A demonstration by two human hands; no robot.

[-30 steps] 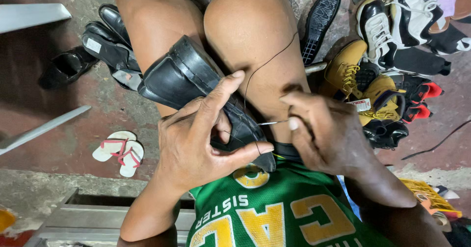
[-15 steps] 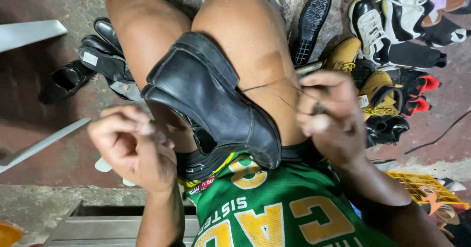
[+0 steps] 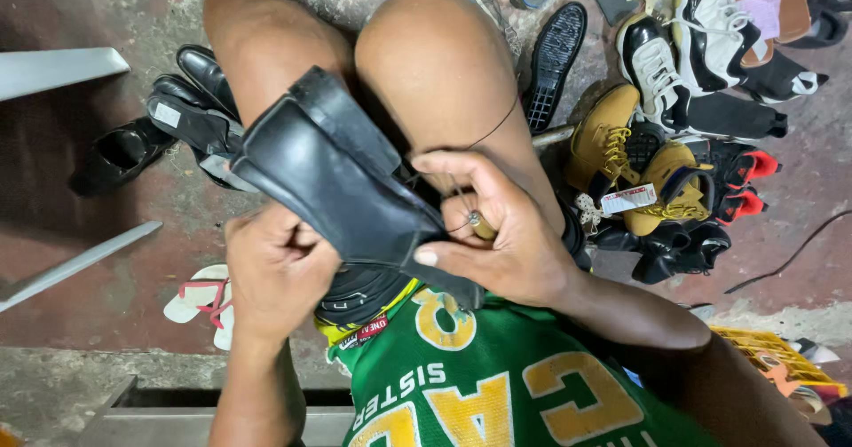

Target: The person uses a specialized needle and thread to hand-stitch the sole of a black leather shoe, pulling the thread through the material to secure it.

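Two hands are seen at work on one black leather shoe, which is held across the person's lap between the bare knees, its sole side turned up and its toe pointing toward the upper left. The left hand is curled into a near fist against the shoe's lower edge; its fingers are folded tight together and tucked under the leather, so what they pinch, if anything, cannot be told. The right hand is closed over the shoe's heel end, thumb pressed flat on the black sole edge, the other fingers bent around a small pale-handled tool, gripped close to the leather. A thin dark thread is seen running from that grip up across the right knee. The tool's tip is hidden behind the fingers, and the shoe's inside is covered by both hands and the green and yellow jersey beneath. The leather looks smooth and slightly glossy, with a thick layered sole edge. On the concrete floor, a heap of mixed shoes lies toward the right edge, dark shoes toward the left, and a pink-strapped sandal near the lower left.
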